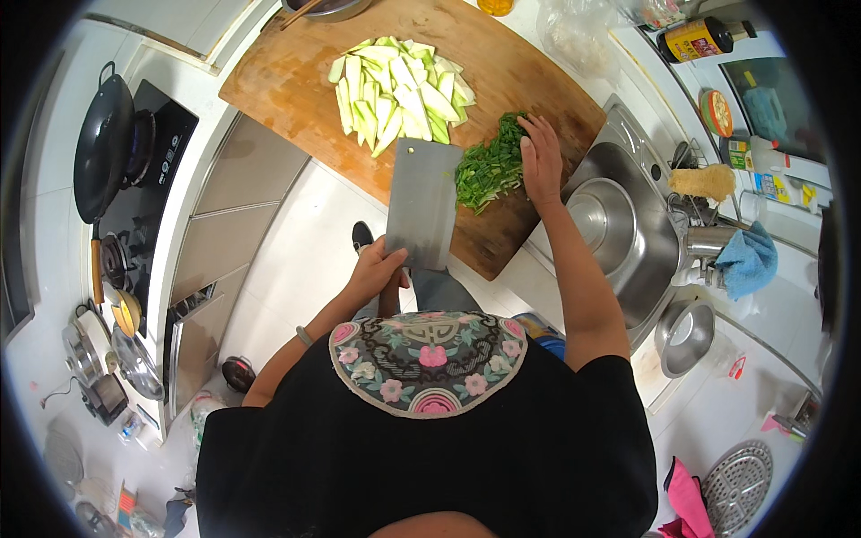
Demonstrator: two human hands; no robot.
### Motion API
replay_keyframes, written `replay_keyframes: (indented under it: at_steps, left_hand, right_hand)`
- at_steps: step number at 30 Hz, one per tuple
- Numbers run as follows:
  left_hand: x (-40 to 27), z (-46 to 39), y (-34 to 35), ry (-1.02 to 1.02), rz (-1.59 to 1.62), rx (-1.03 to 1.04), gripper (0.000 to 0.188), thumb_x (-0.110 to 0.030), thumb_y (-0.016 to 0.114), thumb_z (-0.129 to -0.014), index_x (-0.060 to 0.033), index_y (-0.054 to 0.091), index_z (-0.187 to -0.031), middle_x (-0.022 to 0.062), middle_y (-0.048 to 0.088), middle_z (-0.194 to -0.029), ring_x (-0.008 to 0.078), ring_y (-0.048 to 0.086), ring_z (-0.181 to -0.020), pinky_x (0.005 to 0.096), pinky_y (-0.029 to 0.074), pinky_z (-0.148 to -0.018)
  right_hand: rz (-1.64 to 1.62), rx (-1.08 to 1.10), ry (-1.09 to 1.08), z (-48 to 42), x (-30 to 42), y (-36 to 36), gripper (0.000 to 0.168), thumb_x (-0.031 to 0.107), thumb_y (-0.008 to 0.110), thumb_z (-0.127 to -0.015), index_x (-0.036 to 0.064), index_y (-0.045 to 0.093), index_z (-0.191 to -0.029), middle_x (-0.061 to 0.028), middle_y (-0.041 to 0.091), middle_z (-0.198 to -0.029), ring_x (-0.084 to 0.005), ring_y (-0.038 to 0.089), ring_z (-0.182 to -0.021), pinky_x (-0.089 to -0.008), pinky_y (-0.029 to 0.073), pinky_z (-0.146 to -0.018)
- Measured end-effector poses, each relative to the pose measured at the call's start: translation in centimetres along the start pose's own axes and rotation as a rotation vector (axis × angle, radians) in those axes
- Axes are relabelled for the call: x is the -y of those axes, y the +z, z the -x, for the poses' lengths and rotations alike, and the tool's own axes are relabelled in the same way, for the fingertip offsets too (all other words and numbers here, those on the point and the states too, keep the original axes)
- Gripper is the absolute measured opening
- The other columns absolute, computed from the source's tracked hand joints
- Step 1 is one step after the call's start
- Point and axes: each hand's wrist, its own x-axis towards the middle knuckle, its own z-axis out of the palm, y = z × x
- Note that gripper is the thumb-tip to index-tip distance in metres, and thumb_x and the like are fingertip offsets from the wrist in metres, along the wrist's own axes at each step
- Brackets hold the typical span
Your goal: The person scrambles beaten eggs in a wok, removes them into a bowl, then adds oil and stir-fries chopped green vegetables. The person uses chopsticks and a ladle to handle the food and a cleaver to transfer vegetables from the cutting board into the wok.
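My left hand (378, 269) grips the handle of a wide cleaver (424, 202), whose flat blade points away from me over the near edge of a wooden cutting board (282, 74). The blade's side lies close beside a heap of chopped green leafy vegetable (491, 168). At the right side of that heap, my right hand (541, 158) rests against the greens with its fingers stretched forward. Beyond the blade, a larger pile of pale green sliced vegetable (397, 87) lies on the board.
A steel sink (646, 269) holding a round metal basin (599, 215) is right of the board. On the left, a black wok (104, 148) stands on a gas stove (161, 128). A metal bowl (329, 10) with chopsticks sits at the board's far edge, and an amber container (496, 5) stands beyond it.
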Motion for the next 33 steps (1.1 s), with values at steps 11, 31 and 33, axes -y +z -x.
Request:
replay_keyframes:
  at_steps: [11, 31, 33]
  left_hand:
    - [-1.2, -4.2, 6.2, 0.060, -0.003, 0.062, 0.031, -0.016, 0.048, -0.094, 0.0004, 0.041, -0.119, 0.0096, 0.061, -0.080, 0.0174, 0.060, -0.055, 0.0281, 0.051, -0.050]
    - [-4.1, -0.5, 4.0, 0.248, 0.121, 0.314, 0.019, -0.015, 0.049, -0.092, -0.0042, 0.042, -0.106, 0.0067, 0.059, -0.069, 0.0166, 0.061, -0.051, 0.0287, 0.050, -0.045]
    - [-5.4, -0.1, 2.8, 0.278, 0.111, 0.346, 0.018, -0.015, 0.049, -0.092, -0.0040, 0.042, -0.105, 0.0072, 0.059, -0.068, 0.0166, 0.061, -0.051, 0.0287, 0.050, -0.045]
  right_hand:
    - [-0.086, -0.127, 0.170, 2.7, 5.7, 2.3, 0.046, 0.030, 0.069, -0.075, 0.010, 0.060, -0.115, -0.0160, 0.051, -0.121, -0.0345, 0.044, -0.114, -0.0451, 0.031, -0.100]
    - [0.094, -0.110, 0.095, 2.3, 18.5, 0.6, 0.042, 0.018, 0.065, -0.081, 0.009, 0.055, -0.121, -0.0213, 0.039, -0.131, -0.0377, 0.037, -0.122, -0.0489, 0.030, -0.102]
    - [0.129, -0.114, 0.089, 1.4, 20.2, 0.8, 0.042, 0.018, 0.065, -0.081, 0.009, 0.055, -0.121, -0.0210, 0.039, -0.132, -0.0376, 0.037, -0.122, -0.0486, 0.030, -0.102]
